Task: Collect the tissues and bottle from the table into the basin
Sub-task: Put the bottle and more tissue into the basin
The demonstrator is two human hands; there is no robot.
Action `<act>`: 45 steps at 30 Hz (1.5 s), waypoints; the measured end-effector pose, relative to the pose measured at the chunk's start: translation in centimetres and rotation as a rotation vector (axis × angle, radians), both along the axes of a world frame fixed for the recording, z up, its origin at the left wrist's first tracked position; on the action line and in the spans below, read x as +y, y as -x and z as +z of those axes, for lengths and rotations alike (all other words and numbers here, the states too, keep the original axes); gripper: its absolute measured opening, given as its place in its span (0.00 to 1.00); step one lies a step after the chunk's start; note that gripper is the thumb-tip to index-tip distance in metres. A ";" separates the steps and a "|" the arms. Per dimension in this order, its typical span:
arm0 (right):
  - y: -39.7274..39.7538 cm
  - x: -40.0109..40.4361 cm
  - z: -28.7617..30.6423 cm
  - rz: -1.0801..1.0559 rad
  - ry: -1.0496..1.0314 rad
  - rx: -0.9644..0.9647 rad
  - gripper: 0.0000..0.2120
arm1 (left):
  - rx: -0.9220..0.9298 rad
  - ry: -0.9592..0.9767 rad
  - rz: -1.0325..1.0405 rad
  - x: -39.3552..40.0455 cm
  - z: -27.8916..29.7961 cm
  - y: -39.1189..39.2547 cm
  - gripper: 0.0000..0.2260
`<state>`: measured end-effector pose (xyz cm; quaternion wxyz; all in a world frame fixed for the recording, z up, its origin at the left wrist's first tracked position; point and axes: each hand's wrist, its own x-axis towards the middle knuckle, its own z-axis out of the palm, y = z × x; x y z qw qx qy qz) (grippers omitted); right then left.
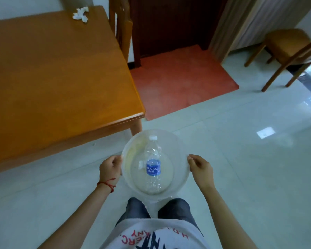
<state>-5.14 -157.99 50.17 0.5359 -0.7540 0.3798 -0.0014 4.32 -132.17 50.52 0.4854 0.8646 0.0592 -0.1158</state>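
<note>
I hold a clear plastic basin (180, 141) in front of my body, above the floor. My left hand (110, 168) grips its left rim and my right hand (200, 168) grips its right rim. Inside the basin lies an empty clear water bottle (153, 163) with a blue label and white cap, the cap pointing away from me. A small white tissue scrap (141, 164) lies beside the label in the basin. Another crumpled white tissue (80, 14) sits on the far part of the orange wooden table (52, 72), well out of reach of both hands.
The table's near right corner (140, 114) stands just left of the basin. A wooden chair (121, 24) is at the table's far right side. A red mat (180, 81) lies ahead before a dark door. Another chair (287, 49) stands at the right on glossy tiles.
</note>
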 end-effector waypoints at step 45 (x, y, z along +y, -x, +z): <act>-28.6 -33.9 2.1 -0.124 -0.047 -0.079 0.07 | -0.013 0.042 -0.002 -34.7 1.2 -30.4 0.32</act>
